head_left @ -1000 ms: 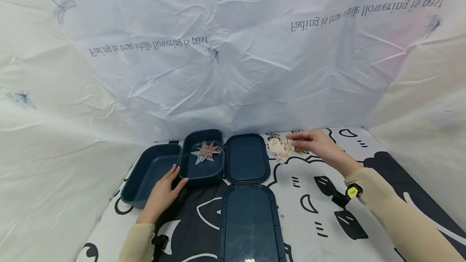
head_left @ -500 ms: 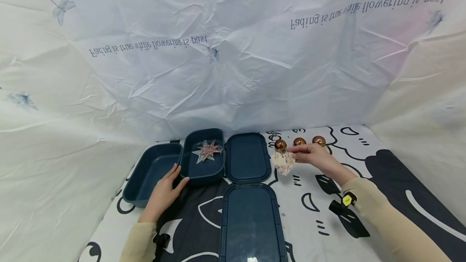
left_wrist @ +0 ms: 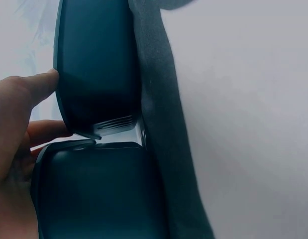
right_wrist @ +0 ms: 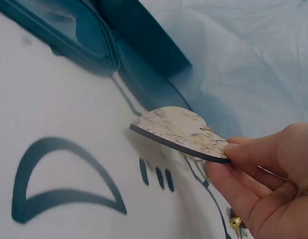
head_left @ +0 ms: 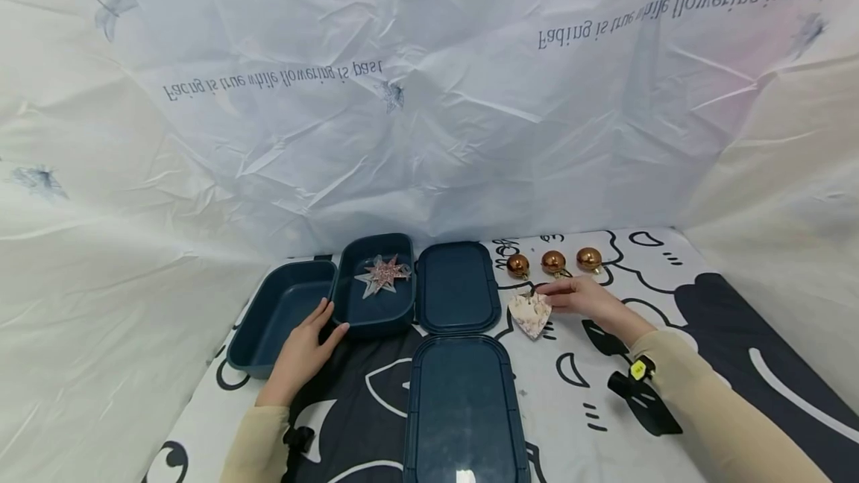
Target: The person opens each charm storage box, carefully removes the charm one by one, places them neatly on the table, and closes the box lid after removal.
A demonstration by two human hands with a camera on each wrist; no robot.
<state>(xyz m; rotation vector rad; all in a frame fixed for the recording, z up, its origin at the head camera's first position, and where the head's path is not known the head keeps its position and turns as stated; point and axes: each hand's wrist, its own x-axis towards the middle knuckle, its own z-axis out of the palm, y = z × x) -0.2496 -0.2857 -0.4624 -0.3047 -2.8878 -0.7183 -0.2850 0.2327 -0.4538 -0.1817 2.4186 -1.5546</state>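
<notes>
My right hand pinches a flat heart-shaped ornament by its edge. In the right wrist view the heart is pale with a marbled pattern and a dark rim, tilted above the cloth. My left hand rests at the near left corner of a dark blue box, its fingers fairly straight along the rim. In the left wrist view the thumb touches that box's wall while the other fingers reach toward the gap between two boxes. Star ornaments, one pink and glittery, lie inside the box.
A second dark blue box stands to the left. Two blue lids, one far and one near, lie in the middle. Three copper-coloured ball ornaments sit in a row behind my right hand. White sheeting hangs behind.
My right hand has drawn the heart nearer to me, away from the ball ornaments, which now show fully. The left hand has stayed at the box corner.
</notes>
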